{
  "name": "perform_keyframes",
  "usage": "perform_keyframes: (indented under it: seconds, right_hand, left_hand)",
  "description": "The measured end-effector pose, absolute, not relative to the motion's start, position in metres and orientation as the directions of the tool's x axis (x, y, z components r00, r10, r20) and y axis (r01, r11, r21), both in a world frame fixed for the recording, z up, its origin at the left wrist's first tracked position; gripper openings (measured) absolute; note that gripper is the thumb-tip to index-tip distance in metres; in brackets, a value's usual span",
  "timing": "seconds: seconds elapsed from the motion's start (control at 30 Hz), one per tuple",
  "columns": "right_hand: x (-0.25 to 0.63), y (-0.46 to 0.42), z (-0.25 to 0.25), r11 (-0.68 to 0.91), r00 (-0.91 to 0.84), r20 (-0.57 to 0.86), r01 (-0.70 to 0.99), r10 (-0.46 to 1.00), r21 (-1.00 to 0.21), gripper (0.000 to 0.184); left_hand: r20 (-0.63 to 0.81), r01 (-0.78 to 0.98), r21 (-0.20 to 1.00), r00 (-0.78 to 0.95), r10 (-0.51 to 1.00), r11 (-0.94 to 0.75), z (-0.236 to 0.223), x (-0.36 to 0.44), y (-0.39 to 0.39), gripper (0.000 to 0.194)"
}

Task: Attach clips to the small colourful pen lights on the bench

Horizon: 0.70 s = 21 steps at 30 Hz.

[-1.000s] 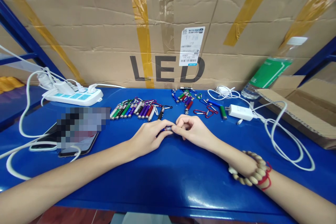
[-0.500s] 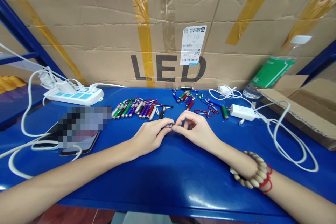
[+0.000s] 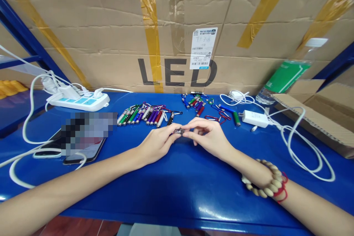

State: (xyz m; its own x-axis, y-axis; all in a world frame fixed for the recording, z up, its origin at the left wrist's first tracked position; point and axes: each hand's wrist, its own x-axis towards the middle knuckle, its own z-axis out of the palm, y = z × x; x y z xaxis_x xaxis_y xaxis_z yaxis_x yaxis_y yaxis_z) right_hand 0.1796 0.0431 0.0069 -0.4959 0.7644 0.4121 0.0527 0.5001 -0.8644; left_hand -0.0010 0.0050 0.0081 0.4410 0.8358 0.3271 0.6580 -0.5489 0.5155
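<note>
Between my two hands is a small metallic cylindrical part (image 3: 179, 131), dark and silvery, mostly hidden by fingers. My left hand (image 3: 158, 143) is closed around it, thumb and forefinger pinching it. The fingertips of my right hand (image 3: 208, 137) pinch its right end, with the other fingers curled below. Just beyond my left hand lies a row of small coloured metal penlights (image 3: 143, 114) with carabiner clips. Past my right hand are loose penlight parts: a red tube (image 3: 200, 111), a green tube (image 3: 236, 118) and a red carabiner (image 3: 211, 118).
On the left are a white power strip (image 3: 83, 102) and a phone (image 3: 85, 151) crossed by white cables. A white charger (image 3: 254, 118) with a looped cable lies at right, near a leaning bottle (image 3: 284, 75) and an open cardboard box (image 3: 315, 121). A large carton (image 3: 110, 44) stands behind the blue table (image 3: 166, 195).
My right fingers have shifted slightly on the end of the small metal part, the forefinger now straighter and flatter. The left hand stays in place.
</note>
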Motion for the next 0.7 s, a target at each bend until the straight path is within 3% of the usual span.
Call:
perform_keyframes:
  seconds: [0.13,0.33,0.7]
  right_hand:
    - [0.1793,0.0449,0.0058,0.473,-0.500,0.421,-0.026,0.757,-0.881,0.016]
    - [0.1798,0.0452,0.0061,0.474,-0.488,0.407,0.015,0.772,-0.880,0.020]
    - [0.1817,0.0477,0.0027,0.493,-0.471,0.429,0.014,0.771,-0.870,0.016]
  left_hand:
    - [0.315,0.690,0.474,0.447,0.837,-0.547,0.0079,-0.0014,0.0051,0.023]
    - [0.299,0.712,0.461,0.436,0.849,-0.529,0.0077,-0.0015,0.0057,0.023]
    - [0.295,0.649,0.568,0.413,0.862,-0.506,0.0069,0.0001,0.0045,0.022]
